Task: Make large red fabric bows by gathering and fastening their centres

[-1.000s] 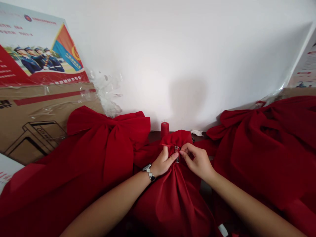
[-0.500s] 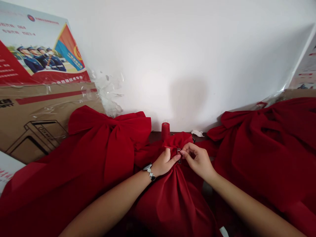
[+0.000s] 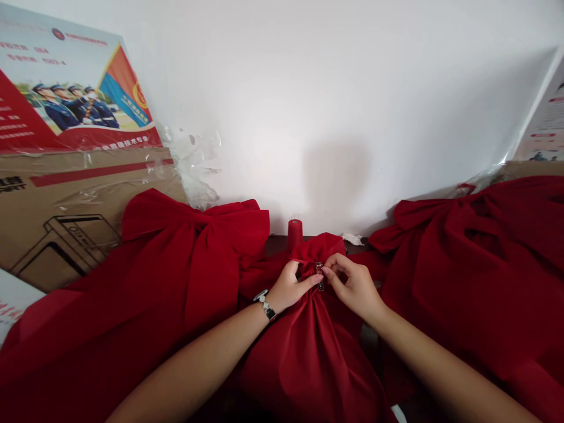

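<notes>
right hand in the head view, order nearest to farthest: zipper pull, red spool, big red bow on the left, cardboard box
From the right hand:
1. Metal zipper pull, at its fingertips, just to its left
2. Red spool, up by the wall, left of the hand
3. Large red fabric bow, further left
4. Cardboard box, far left against the wall

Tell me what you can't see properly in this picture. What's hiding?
All from the head camera:
Where the zipper pull meets the red cloth: covered by the right hand's fingers.
Cloth inside the left hand: hidden by that hand.
Poster small print: too small to read.
Red bow: cut off by the right edge.
</notes>
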Motion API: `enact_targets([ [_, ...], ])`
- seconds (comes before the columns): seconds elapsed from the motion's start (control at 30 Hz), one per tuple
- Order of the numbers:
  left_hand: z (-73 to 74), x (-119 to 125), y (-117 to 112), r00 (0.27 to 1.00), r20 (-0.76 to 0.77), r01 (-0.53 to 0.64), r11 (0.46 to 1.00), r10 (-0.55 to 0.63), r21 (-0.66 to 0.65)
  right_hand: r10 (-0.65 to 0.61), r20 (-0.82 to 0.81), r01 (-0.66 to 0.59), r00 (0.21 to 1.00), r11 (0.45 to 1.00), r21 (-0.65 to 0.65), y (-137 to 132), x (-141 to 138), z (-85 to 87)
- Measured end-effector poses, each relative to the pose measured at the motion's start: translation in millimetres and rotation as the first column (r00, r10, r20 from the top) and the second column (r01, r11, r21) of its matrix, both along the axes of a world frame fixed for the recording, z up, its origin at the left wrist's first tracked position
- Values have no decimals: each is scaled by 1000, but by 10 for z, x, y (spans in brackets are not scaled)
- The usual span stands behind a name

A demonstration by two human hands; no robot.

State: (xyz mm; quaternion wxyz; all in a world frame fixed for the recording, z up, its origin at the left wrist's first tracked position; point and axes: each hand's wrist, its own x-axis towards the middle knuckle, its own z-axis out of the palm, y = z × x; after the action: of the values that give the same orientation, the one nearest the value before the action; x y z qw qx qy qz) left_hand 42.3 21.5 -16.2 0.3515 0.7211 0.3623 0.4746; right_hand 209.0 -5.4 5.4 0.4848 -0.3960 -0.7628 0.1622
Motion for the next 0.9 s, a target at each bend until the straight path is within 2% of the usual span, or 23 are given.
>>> enact_targets([
  [0.17, 8, 12, -23, 1000, 13, -21, 1000, 21, -10, -4, 50, 4, 999, 1000, 16, -24, -9, 12],
  [0.57, 38, 19, -27, 999, 42, -18, 1000, 17, 8, -3, 27, 3, 1000, 1000, 9, -48, -46, -16],
  [0.9, 62, 26, -33, 999, -34, -21, 998, 23, 66, 23, -79, -29, 997, 996, -81, -51, -50, -42],
])
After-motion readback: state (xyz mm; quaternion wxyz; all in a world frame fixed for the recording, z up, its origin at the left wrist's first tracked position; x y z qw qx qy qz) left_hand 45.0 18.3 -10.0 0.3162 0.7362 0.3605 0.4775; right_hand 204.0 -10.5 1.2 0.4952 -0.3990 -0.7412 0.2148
